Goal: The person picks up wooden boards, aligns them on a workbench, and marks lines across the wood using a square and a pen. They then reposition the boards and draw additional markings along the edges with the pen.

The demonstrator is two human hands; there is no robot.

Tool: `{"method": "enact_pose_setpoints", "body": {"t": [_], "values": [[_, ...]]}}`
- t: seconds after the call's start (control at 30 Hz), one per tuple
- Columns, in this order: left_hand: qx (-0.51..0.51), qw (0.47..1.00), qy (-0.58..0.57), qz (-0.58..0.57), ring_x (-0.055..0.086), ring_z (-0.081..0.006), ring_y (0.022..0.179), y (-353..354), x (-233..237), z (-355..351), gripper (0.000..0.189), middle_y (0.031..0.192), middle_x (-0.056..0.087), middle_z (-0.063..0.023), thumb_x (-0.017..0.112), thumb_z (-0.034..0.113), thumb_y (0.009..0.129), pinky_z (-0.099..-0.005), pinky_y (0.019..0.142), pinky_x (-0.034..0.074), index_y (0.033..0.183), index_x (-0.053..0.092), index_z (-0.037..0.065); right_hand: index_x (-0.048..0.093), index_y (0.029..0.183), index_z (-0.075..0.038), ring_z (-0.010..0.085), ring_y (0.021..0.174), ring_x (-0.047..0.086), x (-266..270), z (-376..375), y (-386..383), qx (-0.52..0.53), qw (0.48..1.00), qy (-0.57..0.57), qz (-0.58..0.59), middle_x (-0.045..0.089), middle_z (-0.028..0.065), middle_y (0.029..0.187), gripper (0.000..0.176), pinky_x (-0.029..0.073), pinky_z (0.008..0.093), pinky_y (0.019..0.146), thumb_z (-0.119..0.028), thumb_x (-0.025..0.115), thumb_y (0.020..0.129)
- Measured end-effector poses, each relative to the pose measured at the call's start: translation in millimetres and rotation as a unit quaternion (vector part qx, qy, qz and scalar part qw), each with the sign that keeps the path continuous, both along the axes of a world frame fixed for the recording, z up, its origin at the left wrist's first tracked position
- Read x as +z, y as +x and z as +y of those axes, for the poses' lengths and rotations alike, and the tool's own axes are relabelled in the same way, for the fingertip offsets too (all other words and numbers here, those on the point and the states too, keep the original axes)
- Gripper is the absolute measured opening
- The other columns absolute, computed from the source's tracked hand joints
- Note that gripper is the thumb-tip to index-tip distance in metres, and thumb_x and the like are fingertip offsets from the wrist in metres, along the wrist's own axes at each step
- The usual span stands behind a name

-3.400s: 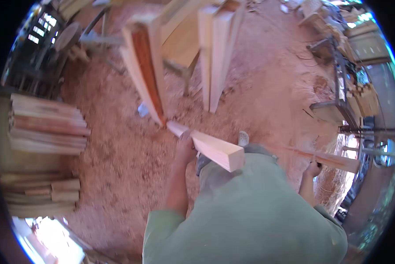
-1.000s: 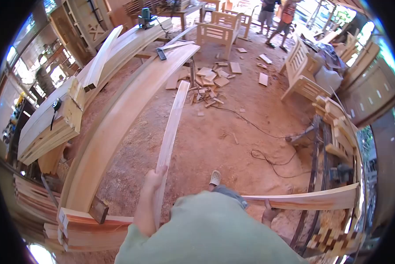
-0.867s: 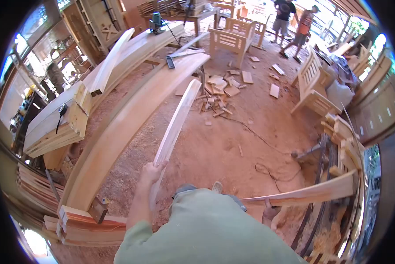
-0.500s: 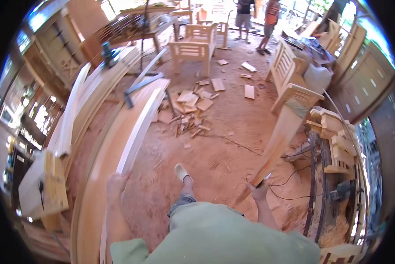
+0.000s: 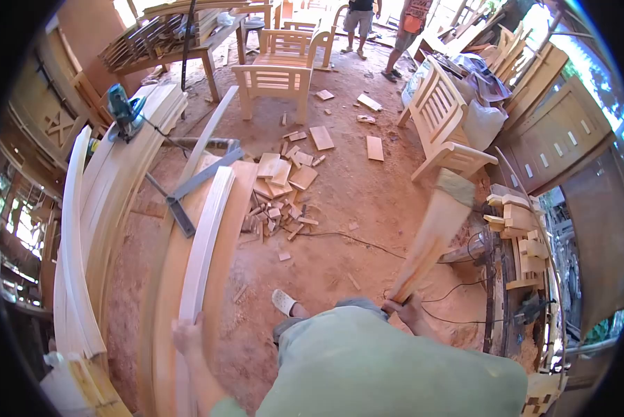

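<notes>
My left hand (image 5: 189,335) is closed around a long, pale wooden strip (image 5: 209,240). The strip lies lengthwise over a wide brown board (image 5: 160,306), its far end pointing away from me. My right hand (image 5: 410,314) grips the narrow near end of a wooden plank (image 5: 433,229), which widens toward its far end and slants up to the right. Across the wide board, beyond the strip's far end, rests a dark L-shaped metal tool (image 5: 206,175). My fingers partly hide the near end of the plank.
Offcuts (image 5: 280,181) lie piled on the dirt floor ahead. Stacked boards (image 5: 121,181) with a teal power tool (image 5: 124,115) stand left. A wooden chair (image 5: 277,76) is ahead, a slatted bench (image 5: 440,115) right. Cables (image 5: 353,240) cross the floor. Two people (image 5: 360,28) stand at the back.
The pale strip has shifted from the wide board's right edge to farther over it, with my left hand on it. My right hand keeps hold of the plank. The view has moved.
</notes>
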State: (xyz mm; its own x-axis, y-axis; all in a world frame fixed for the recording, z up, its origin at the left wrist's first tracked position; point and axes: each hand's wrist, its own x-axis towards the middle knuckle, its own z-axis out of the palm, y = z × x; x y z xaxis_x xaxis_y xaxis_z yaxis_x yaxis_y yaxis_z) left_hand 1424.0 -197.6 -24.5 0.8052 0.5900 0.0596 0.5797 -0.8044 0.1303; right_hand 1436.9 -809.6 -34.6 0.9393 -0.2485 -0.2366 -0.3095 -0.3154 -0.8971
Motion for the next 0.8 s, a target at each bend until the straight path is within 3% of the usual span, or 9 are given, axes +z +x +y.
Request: {"method": "enact_pose_setpoints", "body": {"t": [0.2,0.27,0.33,0.37,0.43,0.53,0.6,0.7,0.8], "values": [[0.022,0.988,0.112,-0.100,0.062,-0.0406,0.103,16.8,12.5,-24.5,0.049,0.092,0.066,-0.0190,0.087,0.045,0.073,-0.0508,0.086,0.052,0.081,0.073,-0.002,0.058,0.119,-0.003,0.0216,0.093,0.068,-2.3,41.6,87.7,0.067,0.991,-0.089,-0.067,0.070,0.0104,0.101,0.062,0.056,0.0355,0.083,-0.012,0.092,0.069],[-0.063,0.945,0.022,-0.320,0.060,-0.0392,0.108,45.3,5.0,-53.1,0.044,0.104,0.066,-0.0195,0.089,0.032,0.075,-0.0486,0.093,0.050,0.097,0.071,-0.001,0.058,0.120,-0.004,0.0245,0.099,0.067,13.9,63.5,126.1,0.142,0.981,-0.113,-0.067,0.069,0.0127,0.105,0.064,0.054,0.0380,0.088,-0.015,0.092,0.068],[-0.094,0.900,-0.328,-0.272,0.058,-0.0333,0.118,82.2,56.6,-115.6,0.061,0.128,0.061,-0.0200,0.088,0.023,0.078,-0.0428,0.104,0.045,0.125,0.058,-0.003,0.058,0.121,-0.005,0.0260,0.101,0.066,35.8,91.6,159.2,0.219,0.968,-0.119,-0.036,0.069,0.0136,0.105,0.064,0.053,0.0392,0.090,-0.016,0.092,0.067],[-0.084,0.753,-0.573,-0.313,0.058,-0.0328,0.121,107.5,95.7,-155.4,0.068,0.128,0.062,-0.0189,0.087,0.020,0.076,-0.0411,0.107,0.043,0.131,0.055,-0.004,0.058,0.120,-0.005,0.0276,0.101,0.066,42.2,108.1,179.3,0.266,0.957,-0.119,-0.003,0.068,0.0149,0.106,0.064,0.052,0.0400,0.089,-0.018,0.091,0.067],[-0.130,0.774,-0.527,-0.326,0.055,-0.0273,0.126,141.7,103.0,-188.1,0.064,0.135,0.058,-0.0163,0.081,0.019,0.077,-0.0393,0.107,0.043,0.131,0.054,-0.003,0.058,0.118,-0.005,0.0293,0.101,0.066,48.1,149.9,216.2,0.364,0.924,-0.114,0.033,0.068,0.0163,0.107,0.063,0.052,0.0409,0.089,-0.020,0.091,0.067],[-0.007,0.825,-0.503,-0.259,0.053,-0.0253,0.125,176.0,120.3,-200.7,0.062,0.133,0.056,-0.0160,0.078,0.027,0.085,-0.0382,0.106,0.043,0.132,0.052,-0.002,0.058,0.113,-0.005,0.0337,0.099,0.064,63.0,211.3,250.9,0.498,0.856,-0.134,-0.021,0.067,0.0174,0.105,0.059,0.051,0.0430,0.087,-0.020,0.090,0.066],[0.078,0.629,-0.504,-0.586,0.059,-0.0268,0.110,190.5,100.5,-187.6,0.063,0.121,0.059,-0.0165,0.072,0.040,0.093,-0.0393,0.098,0.047,0.132,0.049,-0.003,0.059,0.119,-0.004,0.0357,0.098,0.062,90.7,245.7,264.3,0.592,0.784,-0.183,-0.048,0.065,0.0173,0.103,0.065,0.051,0.0437,0.089,-0.022,0.091,0.065],[0.041,0.509,-0.520,-0.684,0.062,-0.0275,0.093,154.7,138.0,-157.3,0.070,0.104,0.062,-0.0170,0.055,0.062,0.097,-0.0438,0.083,0.053,0.124,0.048,-0.002,0.060,0.114,-0.003,0.0343,0.096,0.064,103.1,266.3,279.2,0.680,0.713,-0.037,-0.167,0.066,0.0180,0.103,0.062,0.051,0.0429,0.085,-0.024,0.092,0.065],[0.133,0.467,-0.466,-0.739,0.063,-0.0311,0.088,109.2,165.2,-146.1,0.080,0.098,0.061,-0.0175,0.041,0.075,0.095,-0.0442,0.077,0.055,0.125,0.047,0.000,0.061,0.123,-0.001,0.0261,0.109,0.063,65.6,264.7,314.5,0.768,0.639,0.036,-0.021,0.067,0.0133,0.116,0.070,0.050,0.0398,0.095,-0.028,0.092,0.066]]}}
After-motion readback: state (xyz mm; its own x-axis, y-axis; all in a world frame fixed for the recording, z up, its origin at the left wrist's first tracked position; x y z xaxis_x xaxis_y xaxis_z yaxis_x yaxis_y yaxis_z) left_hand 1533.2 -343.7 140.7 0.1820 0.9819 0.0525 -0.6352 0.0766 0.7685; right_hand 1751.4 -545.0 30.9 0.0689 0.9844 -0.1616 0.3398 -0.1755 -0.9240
